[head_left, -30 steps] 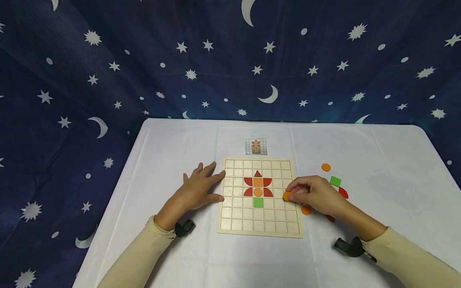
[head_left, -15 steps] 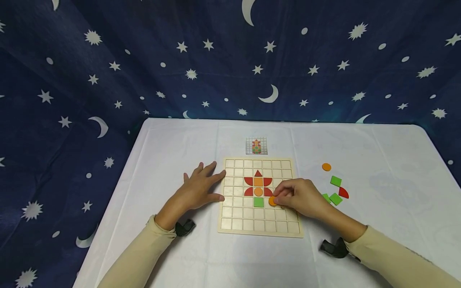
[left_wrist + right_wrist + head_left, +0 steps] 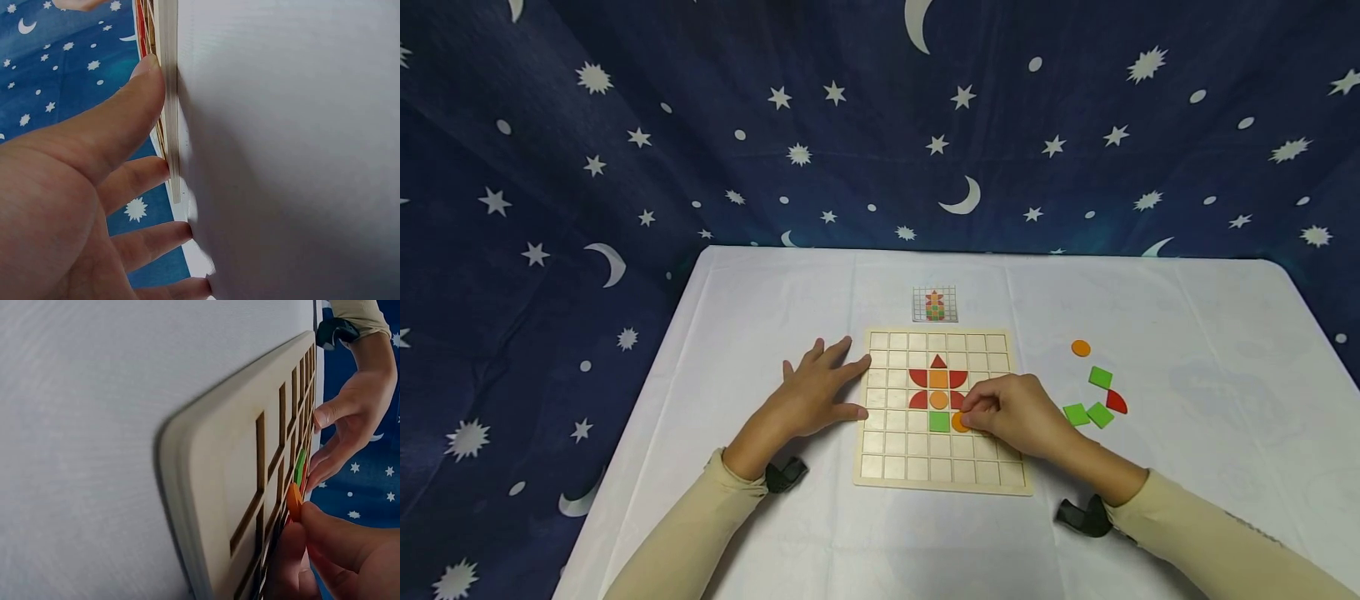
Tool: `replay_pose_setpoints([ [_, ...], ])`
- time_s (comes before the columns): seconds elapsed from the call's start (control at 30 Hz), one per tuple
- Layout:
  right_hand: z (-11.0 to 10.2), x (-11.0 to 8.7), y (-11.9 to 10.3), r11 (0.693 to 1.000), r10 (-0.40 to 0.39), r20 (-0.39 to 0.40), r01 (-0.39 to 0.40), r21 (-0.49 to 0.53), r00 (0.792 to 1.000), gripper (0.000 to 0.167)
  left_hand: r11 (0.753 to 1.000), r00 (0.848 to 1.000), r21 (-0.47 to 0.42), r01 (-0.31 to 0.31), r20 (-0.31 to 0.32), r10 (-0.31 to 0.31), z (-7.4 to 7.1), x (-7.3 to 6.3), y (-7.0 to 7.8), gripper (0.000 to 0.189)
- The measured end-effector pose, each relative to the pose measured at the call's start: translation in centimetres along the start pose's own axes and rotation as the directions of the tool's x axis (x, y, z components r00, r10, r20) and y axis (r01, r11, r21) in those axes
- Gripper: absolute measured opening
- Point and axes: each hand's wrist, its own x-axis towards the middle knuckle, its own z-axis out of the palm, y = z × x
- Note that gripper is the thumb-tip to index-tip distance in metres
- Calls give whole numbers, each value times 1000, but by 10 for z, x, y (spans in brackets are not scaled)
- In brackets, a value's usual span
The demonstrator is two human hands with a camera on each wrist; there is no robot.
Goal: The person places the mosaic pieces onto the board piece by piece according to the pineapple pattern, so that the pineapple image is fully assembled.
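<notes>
A wooden grid board (image 3: 880,479) lies on the white table, bearing a pattern of red, orange and green tiles. My right hand (image 3: 1018,414) pinches an orange round tile (image 3: 959,422) between thumb and fingers, at the cell just right of the green square tile (image 3: 939,422). In the right wrist view the orange tile (image 3: 294,501) stands tilted at the board's surface. My left hand (image 3: 816,396) is spread at the board's left edge, thumb and a finger touching it. The left wrist view shows the thumb (image 3: 147,81) against the board's side.
A small pattern card (image 3: 935,305) lies behind the board. To the right are loose tiles: an orange round one (image 3: 1081,348), a red quarter-circle (image 3: 1117,402) and several green squares (image 3: 1101,377). A dark blue curtain (image 3: 850,125) with stars hangs behind the table.
My right hand has moved left over the board with the orange round tile, from its right edge to beside the green square. The left hand has stayed in place.
</notes>
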Motion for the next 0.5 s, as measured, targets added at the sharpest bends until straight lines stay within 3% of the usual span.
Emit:
replay_pose_setpoints([
  [0.23,2,-1,-2,997,-4,-18,3,-79,1000,14,1000,1000,3,0,2,0,0,1,0,79],
  [0.5,2,-1,-1,995,11,-8,-12,-103,1000,11,1000,1000,1,0,3,0,0,0,0,79],
])
